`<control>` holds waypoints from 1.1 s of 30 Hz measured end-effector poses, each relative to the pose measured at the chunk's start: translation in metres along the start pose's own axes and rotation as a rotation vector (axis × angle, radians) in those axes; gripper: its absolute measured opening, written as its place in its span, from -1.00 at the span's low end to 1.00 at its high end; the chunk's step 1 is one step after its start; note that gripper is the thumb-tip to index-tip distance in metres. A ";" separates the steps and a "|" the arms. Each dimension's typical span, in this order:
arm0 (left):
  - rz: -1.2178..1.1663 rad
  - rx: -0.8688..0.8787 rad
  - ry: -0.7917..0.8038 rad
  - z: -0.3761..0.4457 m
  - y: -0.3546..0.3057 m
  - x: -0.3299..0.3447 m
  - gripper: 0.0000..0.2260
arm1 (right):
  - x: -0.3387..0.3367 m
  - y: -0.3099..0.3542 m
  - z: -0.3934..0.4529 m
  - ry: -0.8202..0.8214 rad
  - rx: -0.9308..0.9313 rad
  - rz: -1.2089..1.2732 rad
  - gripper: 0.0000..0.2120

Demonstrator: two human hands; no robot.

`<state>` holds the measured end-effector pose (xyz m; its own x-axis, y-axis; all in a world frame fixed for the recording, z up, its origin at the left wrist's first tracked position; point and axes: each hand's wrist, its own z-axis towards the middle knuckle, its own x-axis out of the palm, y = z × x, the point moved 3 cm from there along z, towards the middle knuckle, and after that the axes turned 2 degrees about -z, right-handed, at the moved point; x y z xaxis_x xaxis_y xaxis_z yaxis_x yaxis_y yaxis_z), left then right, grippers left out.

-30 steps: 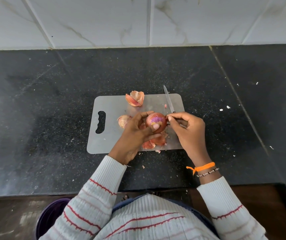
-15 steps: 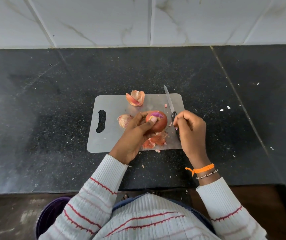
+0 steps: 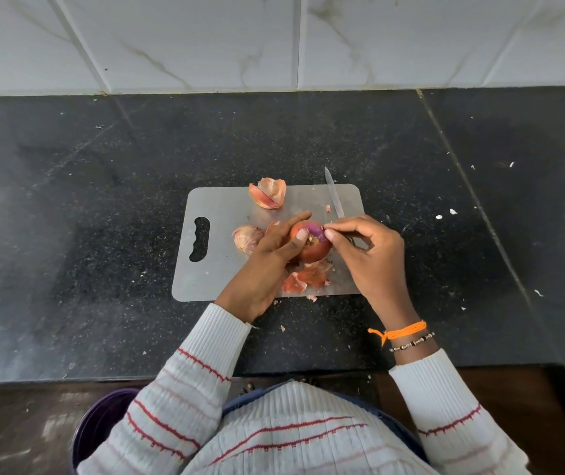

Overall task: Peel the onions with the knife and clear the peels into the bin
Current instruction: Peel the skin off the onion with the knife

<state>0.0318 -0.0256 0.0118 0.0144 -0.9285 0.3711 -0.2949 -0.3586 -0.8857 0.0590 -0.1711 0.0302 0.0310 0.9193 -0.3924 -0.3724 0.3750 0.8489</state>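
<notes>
A red onion (image 3: pixel 312 246) with a purple patch bared at its top is held over the grey cutting board (image 3: pixel 219 269) by my left hand (image 3: pixel 267 265). My right hand (image 3: pixel 366 258) holds the knife (image 3: pixel 334 195), blade pointing away, while its thumb and forefinger pinch the skin at the onion's top. A second onion (image 3: pixel 247 237) lies on the board just left of my left hand. Loose peels lie at the board's far edge (image 3: pixel 269 193) and under the held onion (image 3: pixel 306 277).
The board lies on a black stone counter (image 3: pixel 103 234) backed by a white tiled wall. A dark purple bin (image 3: pixel 103 423) stands on the floor below the counter's front edge, at my left. Small peel scraps (image 3: pixel 445 214) dot the counter to the right.
My right hand drew back from the onion, then returned to pinch the skin at its top. My left hand turned the onion a little, showing more purple.
</notes>
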 end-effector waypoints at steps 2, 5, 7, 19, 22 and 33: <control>-0.027 -0.005 0.009 0.001 0.002 0.000 -0.67 | 0.001 0.000 0.000 0.025 0.080 0.066 -0.87; -0.075 -0.001 0.025 0.001 0.003 0.001 -0.70 | 0.001 -0.001 0.000 0.042 0.130 0.109 -0.85; -0.080 0.003 0.041 0.001 0.002 0.001 -0.73 | 0.002 0.000 0.000 0.037 0.100 0.097 -0.85; -0.086 -0.001 0.026 0.003 0.004 -0.001 -0.73 | 0.005 -0.008 0.000 -0.043 -0.005 -0.054 -0.91; -0.085 0.002 -0.015 0.004 0.003 -0.002 -0.69 | 0.004 -0.008 -0.001 -0.035 0.126 0.056 -0.90; 0.055 -0.018 -0.043 0.004 0.007 -0.005 -0.49 | 0.004 0.008 -0.002 -0.028 -0.074 -0.094 -0.95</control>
<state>0.0339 -0.0239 0.0026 0.0390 -0.9502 0.3093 -0.3132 -0.3056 -0.8992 0.0548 -0.1650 0.0347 0.0946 0.8841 -0.4576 -0.4338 0.4504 0.7804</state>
